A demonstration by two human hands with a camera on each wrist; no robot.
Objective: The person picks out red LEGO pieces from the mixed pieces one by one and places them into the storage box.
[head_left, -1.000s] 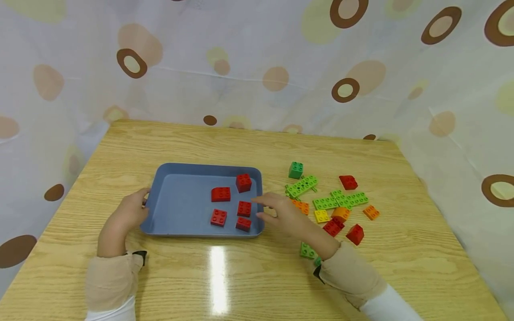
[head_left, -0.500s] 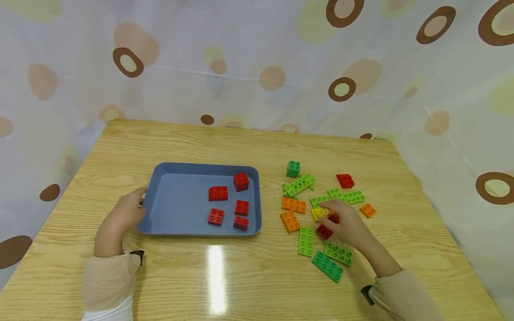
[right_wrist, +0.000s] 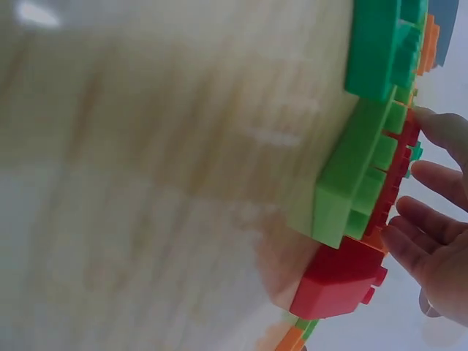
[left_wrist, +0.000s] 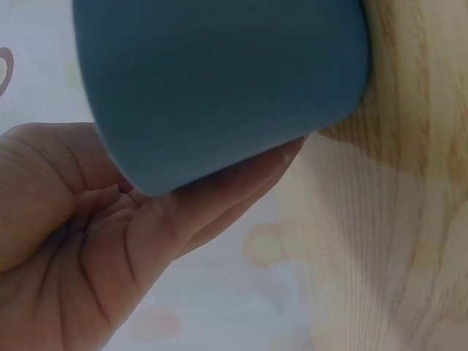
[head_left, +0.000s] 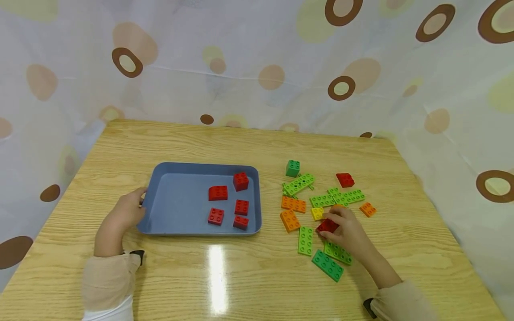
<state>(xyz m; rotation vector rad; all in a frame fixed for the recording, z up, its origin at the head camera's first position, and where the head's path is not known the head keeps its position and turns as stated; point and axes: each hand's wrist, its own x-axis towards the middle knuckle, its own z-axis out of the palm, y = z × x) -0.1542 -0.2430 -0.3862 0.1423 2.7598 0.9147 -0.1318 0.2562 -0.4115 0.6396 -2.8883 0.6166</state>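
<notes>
My left hand (head_left: pixel 126 211) grips the left wall of a blue-grey tray (head_left: pixel 180 235). Close up in the left wrist view, its fingers (left_wrist: pixel 212 194) lie along the tray's outer wall (left_wrist: pixel 227 95). Several red bricks sit in the tray, among them a square one (head_left: pixel 216 216) and a rounded one (head_left: pixel 218 193). Among loose bricks on the right, the thumb and fingers of my right hand (head_left: pixel 353 234) pinch a red brick (head_left: pixel 328 225). That hand partly hides an orange brick (head_left: pixel 338 206). The right wrist view shows a sloped red brick (right_wrist: pixel 340 279) below the fingers.
Around the right hand lie a yellow brick (head_left: pixel 317 213), orange bricks (head_left: pixel 290 220), light green plates (head_left: pixel 305 240) and a dark green plate (head_left: pixel 328 265). Farther back stand a green brick (head_left: pixel 293 168) and a sloped red brick (head_left: pixel 345 180). A patterned cloth (head_left: pixel 241 53) hangs behind the table.
My right hand has moved from the tray's right side to the loose bricks, and its fingers have come together on a red brick. The left hand has stayed at the tray.
</notes>
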